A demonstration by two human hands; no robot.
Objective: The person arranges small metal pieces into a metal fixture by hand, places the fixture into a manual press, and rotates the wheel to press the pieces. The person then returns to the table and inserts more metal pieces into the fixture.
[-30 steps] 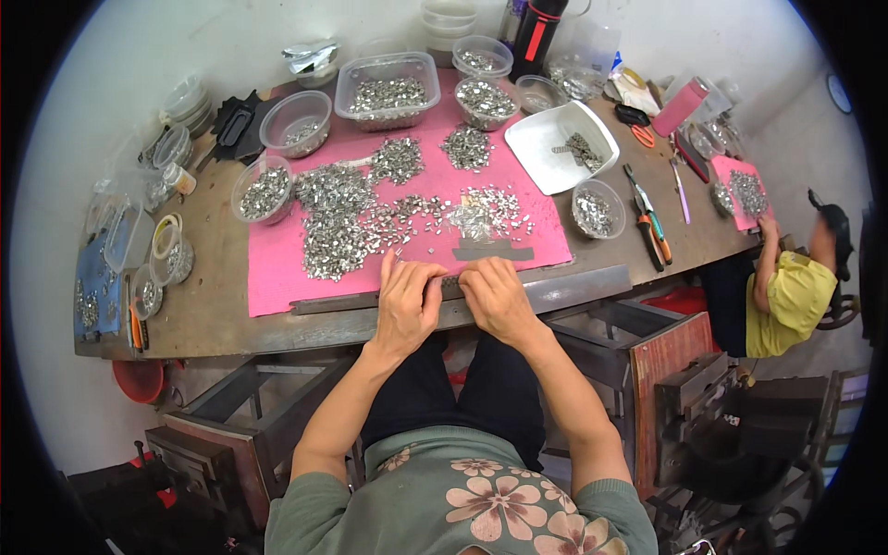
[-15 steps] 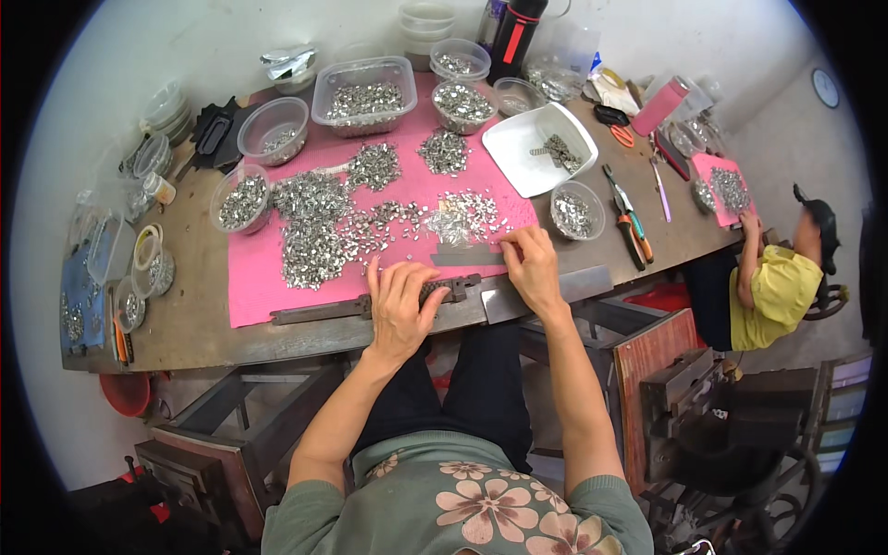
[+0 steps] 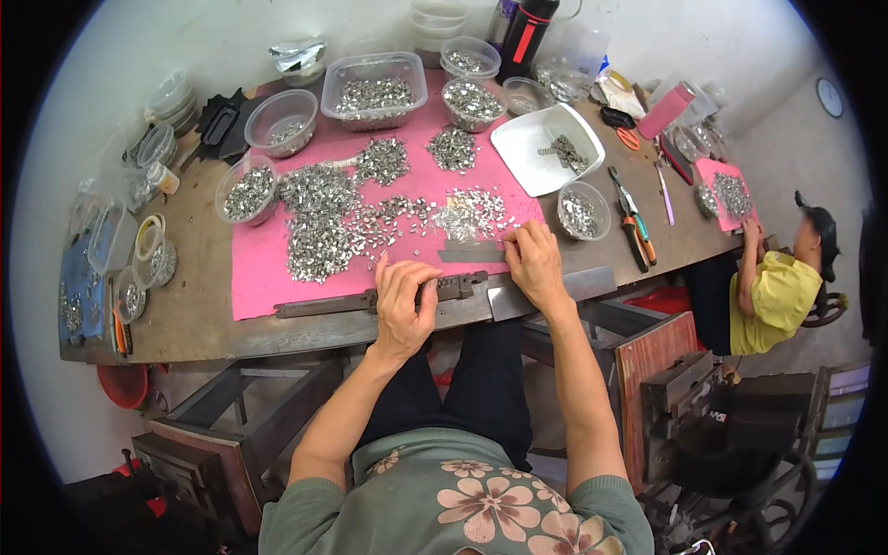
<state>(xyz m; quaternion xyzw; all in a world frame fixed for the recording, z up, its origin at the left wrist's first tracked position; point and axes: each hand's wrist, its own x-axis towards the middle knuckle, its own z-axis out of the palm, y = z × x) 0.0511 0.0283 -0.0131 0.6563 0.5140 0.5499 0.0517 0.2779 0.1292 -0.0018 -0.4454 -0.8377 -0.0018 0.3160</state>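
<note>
My left hand (image 3: 404, 301) rests over a long dark metal bar fixture (image 3: 328, 303) lying along the table's front edge. Its fingers are stretched out with the thumb apart, and I see nothing held. By the right end of a flat grey metal strip (image 3: 470, 256), the fingers of my right hand (image 3: 536, 265) are drawn together; whatever is between them is too small to make out. A wide smooth metal plate (image 3: 555, 289) lies beneath my right wrist. Small loose silvery metal pieces (image 3: 476, 213) are spread on the pink mat (image 3: 254, 287) just beyond both hands.
Larger heaps of metal pieces (image 3: 319, 231) cover the mat's left. Behind stand clear plastic tubs (image 3: 375, 88) and a white tray (image 3: 518, 153). Pliers (image 3: 634, 227) lie right of a round tub (image 3: 583, 211). A person in yellow (image 3: 777, 301) sits at the table's far right.
My left thumb has drawn in closer to its fingers, showing more of the bar fixture. My right hand stays by the grey strip. The whole view has shifted slightly.
</note>
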